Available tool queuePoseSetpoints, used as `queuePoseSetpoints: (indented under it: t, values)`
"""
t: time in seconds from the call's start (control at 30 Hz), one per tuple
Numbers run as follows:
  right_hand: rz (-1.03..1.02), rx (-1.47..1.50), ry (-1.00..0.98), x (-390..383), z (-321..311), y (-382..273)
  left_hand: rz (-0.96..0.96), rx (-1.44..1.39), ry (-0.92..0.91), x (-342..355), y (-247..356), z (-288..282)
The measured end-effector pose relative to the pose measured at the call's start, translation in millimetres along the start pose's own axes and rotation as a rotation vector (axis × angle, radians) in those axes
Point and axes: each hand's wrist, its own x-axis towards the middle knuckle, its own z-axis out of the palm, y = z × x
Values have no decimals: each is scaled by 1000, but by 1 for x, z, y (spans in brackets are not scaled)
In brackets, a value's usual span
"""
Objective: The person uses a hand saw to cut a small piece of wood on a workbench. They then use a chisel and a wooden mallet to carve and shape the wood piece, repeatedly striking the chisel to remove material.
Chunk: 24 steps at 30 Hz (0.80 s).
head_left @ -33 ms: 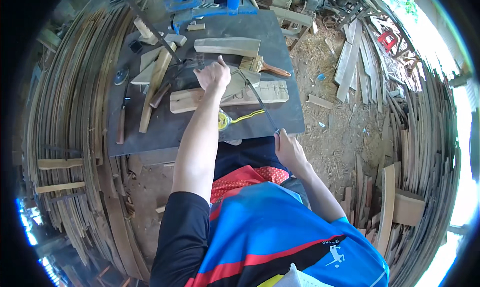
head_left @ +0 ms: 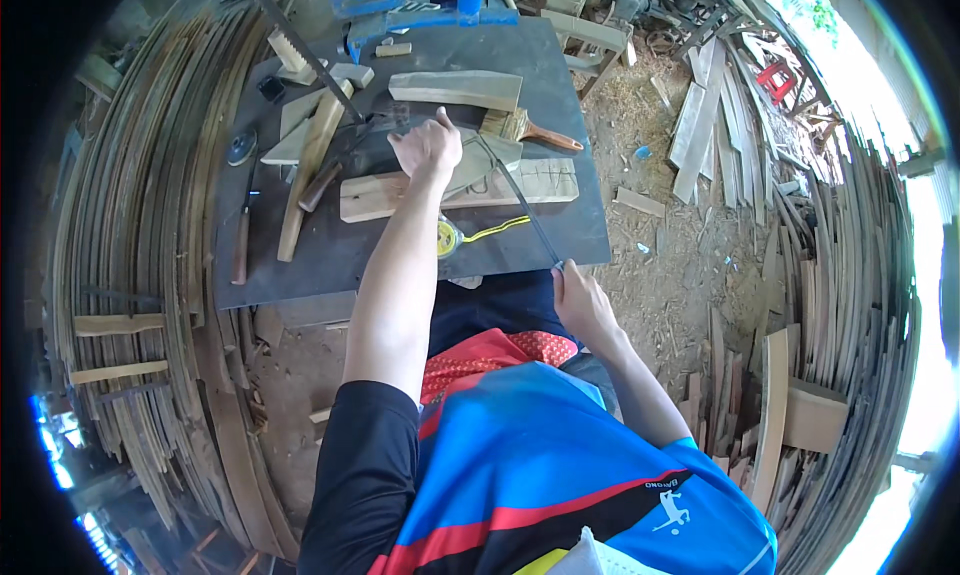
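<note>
My left hand (head_left: 427, 149) is over the middle of the dark worktable (head_left: 330, 250), closed, with its thumb raised. What its fingers grip is hidden beneath it. Under and beside it lies a flat wooden piece (head_left: 500, 153), resting across a thicker wooden block (head_left: 545, 181) with pencil lines at its right end. My right hand (head_left: 585, 301) is at the table's near edge, pinching the near end of a thin dark metal bar (head_left: 523, 207). The bar slants away over the block and bends near the flat piece. A yellow tape measure (head_left: 447, 239) sits beside my left forearm, its tape pulled out rightward.
A brush with a wooden handle (head_left: 550, 137) and a shaped board (head_left: 455, 89) lie farther back. Leftward are a long wooden strip (head_left: 312, 175), a wooden-handled tool (head_left: 241, 245) and a slanting dark bar (head_left: 300, 50). A blue machine (head_left: 440, 15) borders the far edge. Stacked planks line both sides.
Almost nothing differs. The view has shifted very slightly, and both hands keep their places.
</note>
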Motion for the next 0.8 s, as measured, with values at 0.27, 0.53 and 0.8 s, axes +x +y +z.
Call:
queuePoseSetpoints:
  t: [0.27, 0.53, 0.8]
  values:
    - [-16, 144, 31, -3, -31, 7, -12, -25, -4, 0, -5, 5]
    - [34, 25, -18, 65, -14, -24, 4, -15, -22, 1, -3, 4]
    - [5, 74, -7, 116, 17, -53, -46, -21, -61, 0, 0, -1]
